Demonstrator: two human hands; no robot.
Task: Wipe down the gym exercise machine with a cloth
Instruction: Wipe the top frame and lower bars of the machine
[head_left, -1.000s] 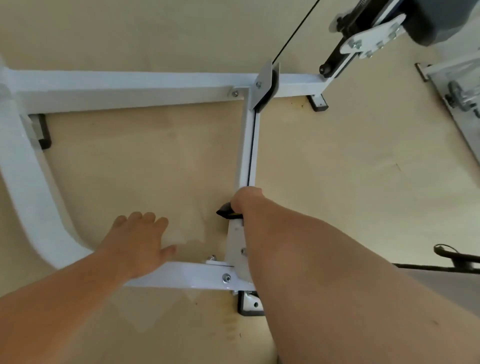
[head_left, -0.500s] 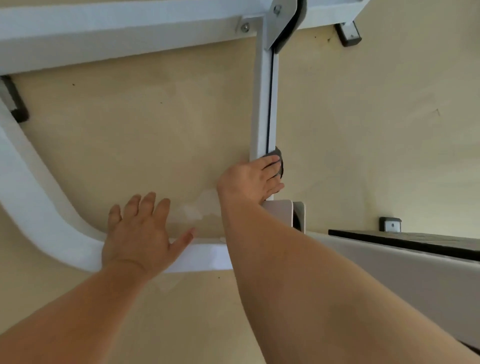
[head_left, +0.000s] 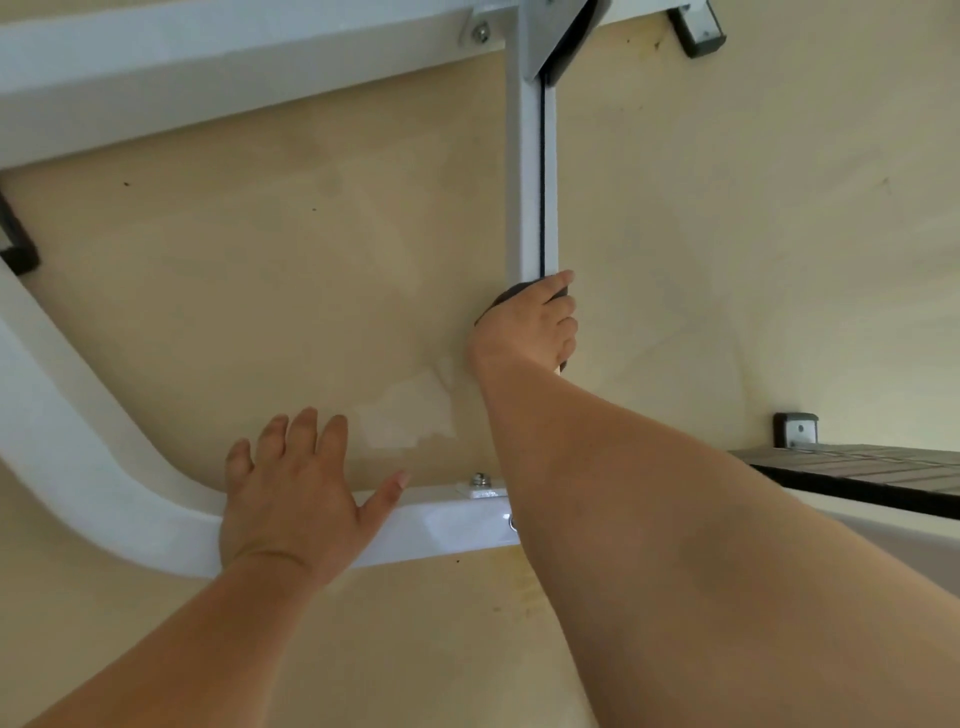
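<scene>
Right hand (head_left: 527, 327) wraps the dark cloth (head_left: 506, 297) round the white centre bar (head_left: 524, 182), fingers (head_left: 558, 285) curled over it. Cloth soft, limp, light; we judge it best bunched in the palm. Bar rigid, painted, likely slick. Left hand (head_left: 285, 499) flat on the near rail (head_left: 447, 525), fingers spread.

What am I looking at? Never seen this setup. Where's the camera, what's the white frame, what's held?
No robot here: a person's two bare hands, filmed by a camera on their head looking down at the floor. The white tubes are the base frame of a gym machine. The right hand wraps a dark cloth round the centre bar to wipe it. The left hand lies flat on the near crossbar, holding nothing. A black ribbed plate shows at the right edge.
</scene>
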